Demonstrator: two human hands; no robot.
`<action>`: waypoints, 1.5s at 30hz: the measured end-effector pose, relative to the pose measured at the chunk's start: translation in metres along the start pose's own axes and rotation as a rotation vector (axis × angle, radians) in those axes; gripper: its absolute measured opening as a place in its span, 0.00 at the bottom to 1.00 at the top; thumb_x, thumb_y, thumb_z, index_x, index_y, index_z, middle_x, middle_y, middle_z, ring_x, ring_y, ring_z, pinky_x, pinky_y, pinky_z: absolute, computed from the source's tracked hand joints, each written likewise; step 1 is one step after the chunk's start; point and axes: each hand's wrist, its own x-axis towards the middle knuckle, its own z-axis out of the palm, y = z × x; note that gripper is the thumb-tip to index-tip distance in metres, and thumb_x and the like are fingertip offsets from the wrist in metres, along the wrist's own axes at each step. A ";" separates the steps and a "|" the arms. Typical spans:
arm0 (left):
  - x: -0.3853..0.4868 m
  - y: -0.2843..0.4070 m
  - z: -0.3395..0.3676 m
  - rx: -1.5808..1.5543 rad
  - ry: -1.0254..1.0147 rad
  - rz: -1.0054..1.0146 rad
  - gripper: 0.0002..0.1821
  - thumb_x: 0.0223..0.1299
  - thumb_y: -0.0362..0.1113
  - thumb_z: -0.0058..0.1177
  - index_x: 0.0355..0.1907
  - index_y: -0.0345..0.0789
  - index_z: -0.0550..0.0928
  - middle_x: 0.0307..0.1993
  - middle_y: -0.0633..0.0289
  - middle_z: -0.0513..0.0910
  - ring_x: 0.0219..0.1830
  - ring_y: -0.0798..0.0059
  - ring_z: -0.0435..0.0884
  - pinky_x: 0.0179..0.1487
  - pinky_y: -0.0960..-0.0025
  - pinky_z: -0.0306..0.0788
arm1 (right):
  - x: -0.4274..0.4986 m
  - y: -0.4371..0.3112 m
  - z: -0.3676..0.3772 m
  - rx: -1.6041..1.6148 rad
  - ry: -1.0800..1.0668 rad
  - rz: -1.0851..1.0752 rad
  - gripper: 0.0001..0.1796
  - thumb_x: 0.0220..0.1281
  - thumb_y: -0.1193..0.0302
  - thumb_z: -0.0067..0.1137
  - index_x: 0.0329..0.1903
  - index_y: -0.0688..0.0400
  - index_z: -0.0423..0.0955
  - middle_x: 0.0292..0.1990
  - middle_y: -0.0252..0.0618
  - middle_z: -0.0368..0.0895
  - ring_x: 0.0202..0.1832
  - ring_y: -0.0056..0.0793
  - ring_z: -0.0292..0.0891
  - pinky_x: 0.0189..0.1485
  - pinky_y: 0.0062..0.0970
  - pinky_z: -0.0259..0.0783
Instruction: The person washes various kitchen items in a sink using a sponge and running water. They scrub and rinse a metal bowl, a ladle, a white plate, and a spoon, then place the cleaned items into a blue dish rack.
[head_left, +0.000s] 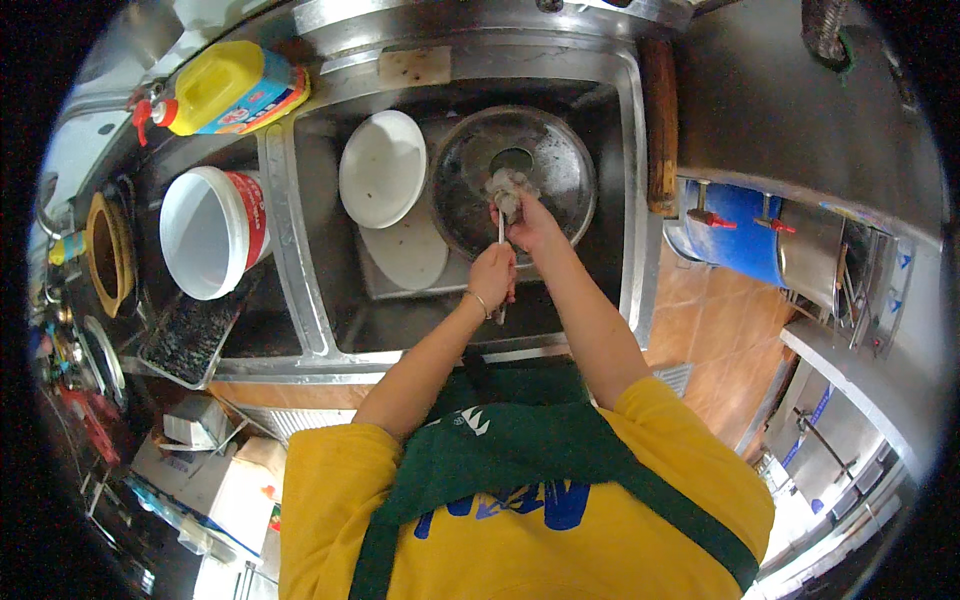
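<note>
Over the right part of a metal sink basin (540, 322), my left hand (491, 276) grips a slim metal utensil (501, 234) by its lower end. Its exact kind is hard to make out. My right hand (532, 223) presses a crumpled grey scrubbing pad or cloth (508, 187) around the utensil's upper end, so that end is hidden. Beneath both hands lies a large round dark metal pan or lid (562, 161) with a ring at its middle. To its left, a white oval plate (382, 169) leans above another pale plate (411, 259).
Left of the divider (289, 247) stands a white bucket (202, 232) with a red label. A yellow detergent jug (225, 86) lies along the back-left rim. A block (414, 67) sits on the back ledge. A wooden bar (661, 127) runs along the right edge.
</note>
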 end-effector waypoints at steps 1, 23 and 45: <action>0.000 -0.003 0.004 -0.098 -0.054 -0.044 0.16 0.64 0.45 0.30 0.26 0.37 0.67 0.12 0.65 0.65 0.10 0.76 0.63 0.15 0.70 0.66 | 0.001 -0.003 0.000 0.037 0.013 0.002 0.13 0.58 0.66 0.49 0.44 0.58 0.67 0.34 0.40 0.74 0.33 0.30 0.71 0.32 0.27 0.70; 0.068 0.065 -0.047 0.781 0.473 0.455 0.12 0.50 0.39 0.49 0.36 0.38 0.81 0.33 0.52 0.79 0.36 0.56 0.77 0.42 0.62 0.69 | -0.024 -0.001 0.034 -0.319 0.039 -0.140 0.14 0.49 0.72 0.58 0.41 0.59 0.71 0.37 0.35 0.77 0.39 0.30 0.74 0.41 0.30 0.71; 0.079 0.073 -0.066 0.686 0.624 0.493 0.16 0.50 0.46 0.53 0.33 0.34 0.81 0.21 0.56 0.80 0.24 0.66 0.78 0.31 0.68 0.69 | -0.025 -0.022 0.048 -0.525 -0.133 -0.078 0.19 0.51 0.69 0.58 0.47 0.58 0.69 0.41 0.37 0.76 0.40 0.29 0.74 0.43 0.30 0.70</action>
